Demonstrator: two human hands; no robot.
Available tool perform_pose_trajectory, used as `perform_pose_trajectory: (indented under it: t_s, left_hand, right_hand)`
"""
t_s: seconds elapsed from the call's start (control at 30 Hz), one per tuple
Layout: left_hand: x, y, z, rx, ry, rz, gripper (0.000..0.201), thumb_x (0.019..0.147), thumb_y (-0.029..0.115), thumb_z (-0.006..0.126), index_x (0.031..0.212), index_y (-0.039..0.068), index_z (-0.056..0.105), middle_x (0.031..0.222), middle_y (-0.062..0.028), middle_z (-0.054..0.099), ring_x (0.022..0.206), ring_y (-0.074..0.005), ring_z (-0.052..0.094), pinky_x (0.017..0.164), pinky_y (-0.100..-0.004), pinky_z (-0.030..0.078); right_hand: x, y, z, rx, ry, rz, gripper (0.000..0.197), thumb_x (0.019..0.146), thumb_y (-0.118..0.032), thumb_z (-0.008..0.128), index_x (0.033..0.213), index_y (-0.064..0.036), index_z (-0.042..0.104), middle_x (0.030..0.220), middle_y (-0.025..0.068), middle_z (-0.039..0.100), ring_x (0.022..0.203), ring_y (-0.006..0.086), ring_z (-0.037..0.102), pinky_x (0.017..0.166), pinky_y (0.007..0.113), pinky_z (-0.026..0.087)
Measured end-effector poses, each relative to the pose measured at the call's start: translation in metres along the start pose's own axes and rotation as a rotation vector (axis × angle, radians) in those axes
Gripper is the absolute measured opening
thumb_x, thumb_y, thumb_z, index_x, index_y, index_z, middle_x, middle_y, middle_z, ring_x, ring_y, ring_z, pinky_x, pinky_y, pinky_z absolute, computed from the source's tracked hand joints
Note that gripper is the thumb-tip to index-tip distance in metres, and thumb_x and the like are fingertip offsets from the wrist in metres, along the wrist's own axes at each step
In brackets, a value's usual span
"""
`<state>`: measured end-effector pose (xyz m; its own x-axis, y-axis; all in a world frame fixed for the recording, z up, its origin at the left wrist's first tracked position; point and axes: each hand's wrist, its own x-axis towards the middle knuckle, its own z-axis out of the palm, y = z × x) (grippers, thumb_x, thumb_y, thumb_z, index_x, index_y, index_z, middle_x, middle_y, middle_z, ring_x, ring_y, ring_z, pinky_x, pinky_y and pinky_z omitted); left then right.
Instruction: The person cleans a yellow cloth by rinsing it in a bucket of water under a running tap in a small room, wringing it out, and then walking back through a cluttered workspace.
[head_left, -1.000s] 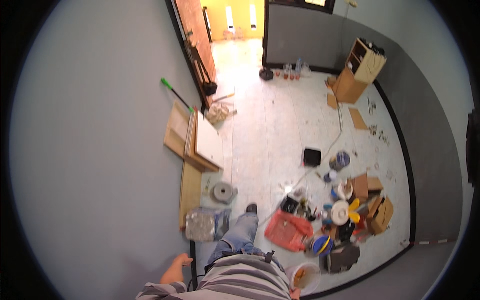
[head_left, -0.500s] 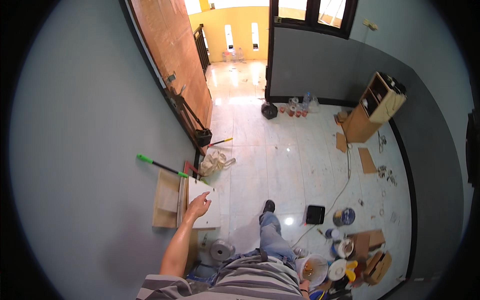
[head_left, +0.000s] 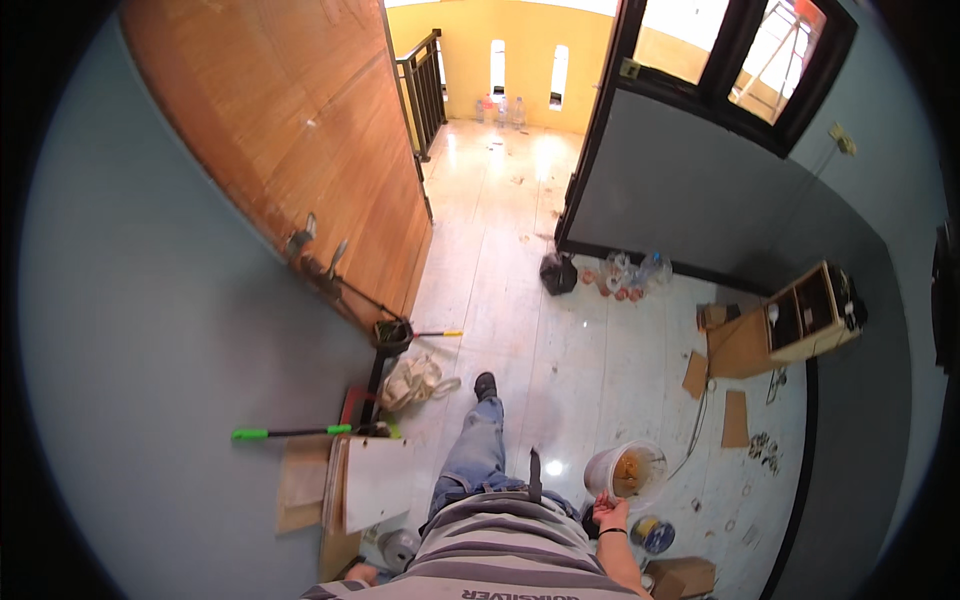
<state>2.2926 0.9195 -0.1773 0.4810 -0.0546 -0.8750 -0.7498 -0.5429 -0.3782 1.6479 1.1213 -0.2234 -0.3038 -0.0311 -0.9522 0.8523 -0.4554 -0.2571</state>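
Note:
My right hand (head_left: 608,511) is closed at the near rim of a white bucket (head_left: 602,468), and I cannot make out whether it grips the rim or a handle. Inside the bucket shows something orange-brown. My left hand (head_left: 361,573) hangs low beside my body at the lower edge, partly cut off by my shirt, its fingers unclear. Close to it are a grey roll (head_left: 399,549) and a white panel (head_left: 376,484) leaning with other boards along the left wall.
An open wooden door (head_left: 290,130) stands at the left, with a pale cloth bag (head_left: 415,383) below it. A green-handled pole (head_left: 290,433) lies across the boards. Right are a wooden cabinet (head_left: 745,345), cable and cardboard (head_left: 735,418). A black bag (head_left: 558,273) sits by the doorway.
I have stepped forward toward the doorway, and the bucket has come along with my right hand. My left hand has dropped from above the white panel to my side.

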Motion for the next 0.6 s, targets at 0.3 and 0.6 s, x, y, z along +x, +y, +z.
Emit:
perform_pose_trajectory:
  t_s: [0.3, 0.6]
  left_hand:
    - [-0.015, 0.403, -0.129, 0.289, 0.121, 0.588, 0.039, 0.078, 0.034, 0.064, 0.101, 0.003, 0.069, 0.088, -0.0184, 0.071, 0.072, -0.0328, 0.068, 0.069, -0.0459, 0.055]
    - [-0.285, 0.941, -0.390, -0.255, 0.450, 1.347, 0.056, 0.089, 0.040, 0.061, 0.133, 0.007, 0.053, 0.113, -0.0274, 0.064, 0.109, -0.0407, 0.061, 0.094, -0.0446, 0.048]
  right_hand:
    - [0.060, -0.033, 0.322, 0.001, 0.072, 0.018, 0.031, 0.085, -0.017, 0.042, 0.107, -0.0007, 0.057, 0.086, 0.0143, 0.070, 0.065, 0.0235, 0.069, 0.063, 0.036, 0.056]
    - [0.157, -0.010, 0.538, -0.719, -0.262, -0.181, 0.045, 0.079, 0.008, 0.048, 0.124, 0.0015, 0.049, 0.111, 0.0176, 0.062, 0.088, 0.0293, 0.067, 0.076, 0.039, 0.059]
